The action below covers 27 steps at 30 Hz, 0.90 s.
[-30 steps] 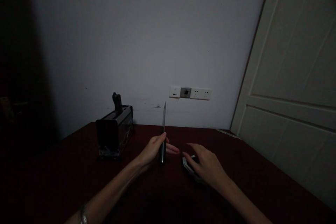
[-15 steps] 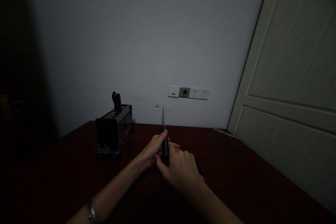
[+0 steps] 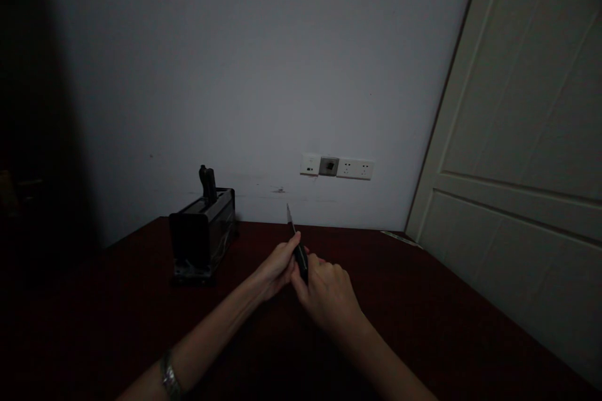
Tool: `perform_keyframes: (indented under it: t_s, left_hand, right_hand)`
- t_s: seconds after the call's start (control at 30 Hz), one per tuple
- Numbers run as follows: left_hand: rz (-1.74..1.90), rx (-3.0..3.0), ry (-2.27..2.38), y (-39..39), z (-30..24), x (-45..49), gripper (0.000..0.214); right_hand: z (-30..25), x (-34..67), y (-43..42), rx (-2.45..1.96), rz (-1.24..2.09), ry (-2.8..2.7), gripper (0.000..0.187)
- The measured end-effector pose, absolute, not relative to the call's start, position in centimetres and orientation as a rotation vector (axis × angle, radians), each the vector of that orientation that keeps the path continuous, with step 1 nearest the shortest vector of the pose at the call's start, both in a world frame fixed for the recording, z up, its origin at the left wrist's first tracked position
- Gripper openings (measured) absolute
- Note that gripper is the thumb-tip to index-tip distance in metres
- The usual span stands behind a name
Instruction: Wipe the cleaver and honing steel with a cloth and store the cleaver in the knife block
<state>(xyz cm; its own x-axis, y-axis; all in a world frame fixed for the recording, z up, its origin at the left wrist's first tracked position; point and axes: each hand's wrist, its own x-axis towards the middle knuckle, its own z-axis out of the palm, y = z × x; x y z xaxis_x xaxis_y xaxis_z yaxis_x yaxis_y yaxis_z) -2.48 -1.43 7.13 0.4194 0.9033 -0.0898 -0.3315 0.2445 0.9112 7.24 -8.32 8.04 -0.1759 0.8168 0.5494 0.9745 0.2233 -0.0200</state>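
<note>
A knife with a black handle (image 3: 301, 260) is held between my two hands over the dark red table (image 3: 414, 301). Its narrow blade points away from me, with the tip tilted up and a little to the left. My left hand (image 3: 278, 268) grips the front of the handle near the blade, thumb on top. Around the rear end of the handle my right hand (image 3: 329, 294) is closed, with the thumb against its left side. The fingers under the handle are partly hidden.
On the left of the table stands a black and silver knife block (image 3: 190, 241) with black knife handles (image 3: 207, 183) sticking up. Wall sockets (image 3: 355, 168) sit above the far table edge. A pale panelled door (image 3: 512, 200) borders the right side.
The knife has turned so its tip leans left and lower and its handle end swings right. My right hand has closed from a loose touch onto the handle.
</note>
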Motion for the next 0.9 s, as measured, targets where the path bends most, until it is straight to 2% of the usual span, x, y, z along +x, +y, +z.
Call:
perform_keyframes:
  t_s: [0.17,0.33,0.4,0.5,0.57,0.63,0.77,0.9]
  left_hand:
    - [0.92,0.989,0.689,-0.6,7.6,-2.6,0.04]
    - [0.5,1.419,0.826,0.2,10.9,-4.7,0.074]
    - [0.62,1.695,1.012,0.5,12.5,-5.8,0.067]
    - [1.091,2.145,1.138,0.8,13.9,-6.9,0.037]
    - [1.248,2.394,1.007,0.8,14.1,-6.9,0.04]
    - [1.236,2.575,0.84,0.7,13.9,-6.6,0.046]
    - [1.221,2.716,0.74,0.2,14.0,-6.1,0.02]
    - [1.241,2.772,0.685,-0.3,15.3,-6.6,0.017]
  right_hand:
    - [10.9,8.2,-7.4,-1.694,-0.439,-1.997,0.033]
    - [13.9,9.3,-5.4,-1.548,-0.329,-2.038,0.033]
    - [14.8,9.7,-4.7,-1.518,-0.293,-2.07,0.034]
    - [16.1,9.8,-4.1,-1.489,-0.246,-2.106,0.034]
    - [16.9,9.8,-4.0,-1.457,-0.222,-2.129,0.031]
    - [17.7,9.6,-4.1,-1.435,-0.2,-2.149,0.03]
    - [19.1,9.1,-4.6,-1.42,-0.192,-2.158,0.033]
    - [20.3,8.7,-4.6,-1.403,-0.171,-2.129,0.039]
